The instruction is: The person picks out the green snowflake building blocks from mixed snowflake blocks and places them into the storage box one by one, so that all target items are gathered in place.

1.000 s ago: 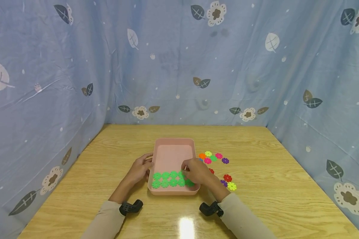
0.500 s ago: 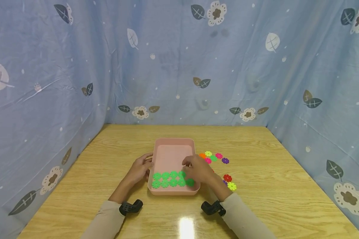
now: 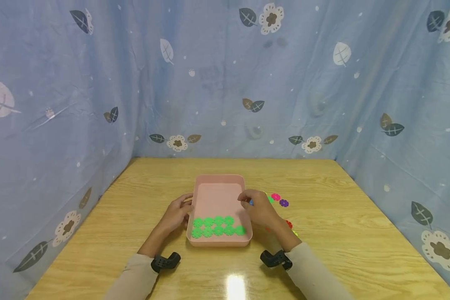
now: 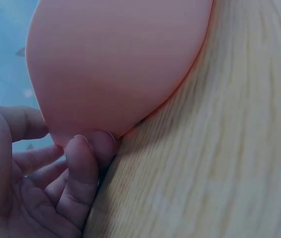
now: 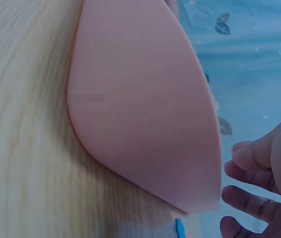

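A pink rectangular tray (image 3: 217, 200) stands in front of me, with green flower-shaped plastic discs (image 3: 218, 230) in two rows along its near end. My left hand (image 3: 174, 213) holds the tray's left side. In the left wrist view, its thumb is at the rim and its bent fingers (image 4: 78, 168) touch the outer wall (image 4: 115, 64). My right hand (image 3: 260, 210) hovers by the tray's right rim, fingers loosely bent. The right wrist view shows nothing between its fingers (image 5: 247, 203), apart from the tray wall (image 5: 140, 99).
Right of the tray lie loose flower discs, among them a pink one (image 3: 275, 197), a purple one (image 3: 283, 203) and a blue one (image 5: 180, 228); my right hand and forearm partly cover them. A wooden table (image 3: 153, 179) is enclosed by blue patterned curtains (image 3: 210, 83).
My right hand has moved up and right, from above the green discs to the right rim, uncovering the right end of both rows. The left hand keeps its place on the tray.
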The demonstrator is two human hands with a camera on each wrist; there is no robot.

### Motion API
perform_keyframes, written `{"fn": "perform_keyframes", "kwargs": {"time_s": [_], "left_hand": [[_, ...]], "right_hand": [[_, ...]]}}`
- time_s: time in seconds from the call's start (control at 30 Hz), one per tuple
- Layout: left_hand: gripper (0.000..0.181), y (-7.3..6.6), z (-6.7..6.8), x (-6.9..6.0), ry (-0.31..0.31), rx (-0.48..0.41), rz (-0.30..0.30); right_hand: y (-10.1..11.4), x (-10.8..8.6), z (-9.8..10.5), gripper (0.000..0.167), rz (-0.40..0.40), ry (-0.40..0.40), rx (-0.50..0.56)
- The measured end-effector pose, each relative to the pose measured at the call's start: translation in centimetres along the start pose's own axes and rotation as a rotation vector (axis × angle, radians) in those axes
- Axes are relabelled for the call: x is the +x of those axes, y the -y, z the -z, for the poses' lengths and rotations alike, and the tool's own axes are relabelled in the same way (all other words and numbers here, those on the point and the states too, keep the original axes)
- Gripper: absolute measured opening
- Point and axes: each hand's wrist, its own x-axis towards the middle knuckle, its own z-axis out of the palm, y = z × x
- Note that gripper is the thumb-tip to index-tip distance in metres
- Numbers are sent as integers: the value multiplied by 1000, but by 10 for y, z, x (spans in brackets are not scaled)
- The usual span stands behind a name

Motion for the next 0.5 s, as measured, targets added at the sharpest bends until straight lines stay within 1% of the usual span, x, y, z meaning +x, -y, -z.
{"fn": "perform_keyframes", "kwargs": {"time_s": [0.07,0.23,0.37,0.5], "left_hand": [[56,0,-2,0,8,0,5],[55,-1,-2,0,-12,14,0],[56,-2,-2,0,-6,14,-4],[56,0,-1,-1,-1,13,2]], "right_hand": [[-3,-1,4,14,0,-10,-8],[-10,0,13,17,-2,-19,8],[-18,-1,19,17,-34,-26,16],[-24,-2,21,18,-70,-39,-6]]}}
